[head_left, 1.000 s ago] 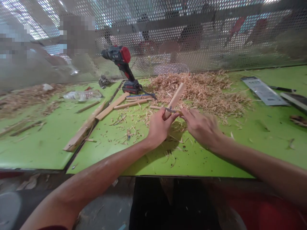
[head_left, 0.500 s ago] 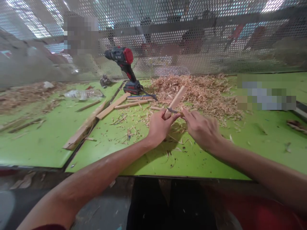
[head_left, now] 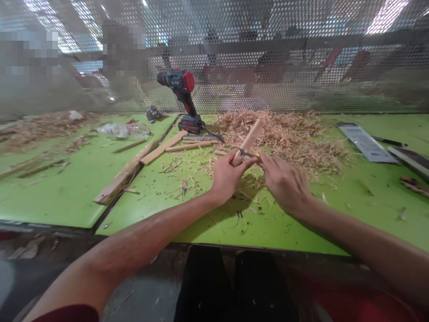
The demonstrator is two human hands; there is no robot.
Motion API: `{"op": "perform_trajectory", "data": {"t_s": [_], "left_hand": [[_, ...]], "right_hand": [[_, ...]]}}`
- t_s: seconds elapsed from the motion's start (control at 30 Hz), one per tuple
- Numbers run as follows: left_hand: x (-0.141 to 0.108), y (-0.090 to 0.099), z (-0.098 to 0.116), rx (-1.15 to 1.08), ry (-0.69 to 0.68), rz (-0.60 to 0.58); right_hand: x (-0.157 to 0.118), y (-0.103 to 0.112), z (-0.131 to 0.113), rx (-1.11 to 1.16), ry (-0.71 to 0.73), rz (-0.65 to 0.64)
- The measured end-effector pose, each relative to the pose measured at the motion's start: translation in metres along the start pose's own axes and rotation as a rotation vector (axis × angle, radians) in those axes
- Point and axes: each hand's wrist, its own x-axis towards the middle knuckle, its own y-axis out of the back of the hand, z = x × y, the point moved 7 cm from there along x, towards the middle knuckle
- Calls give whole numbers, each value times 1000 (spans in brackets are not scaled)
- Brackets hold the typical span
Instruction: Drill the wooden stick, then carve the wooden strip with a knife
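My left hand is closed around the lower end of a flat, pale wooden stick, which slants up and away to the right. In my right hand is a knife, its handle mostly hidden by my fingers. The narrow dark blade lies across the stick just above my left fingers. My left thumb reaches over to the knife beside my right fingertips. Both hands are held over the green table, where thin curled shavings lie beneath them.
A large heap of wood shavings lies behind my hands. Left of it stands a cordless drill, near wood strips and a long wooden bar. A plastic bottle lies farther left, a flat packet right. Perforated metal sheeting closes the back.
The view has shifted slightly, so the table's things appear farther right. Both hands keep their holds; the blade still rests across the stick, with little visible movement along it.
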Motion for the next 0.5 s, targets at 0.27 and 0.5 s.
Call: {"op": "perform_trajectory", "data": {"t_s": [0.27,0.5], "left_hand": [[-1,-1,1,-106,63,-2],[-2,-2,2,-114,95,-18]], "right_hand": [[2,0,1,48,-19,24],[3,6,1,39,-25,84]]}}
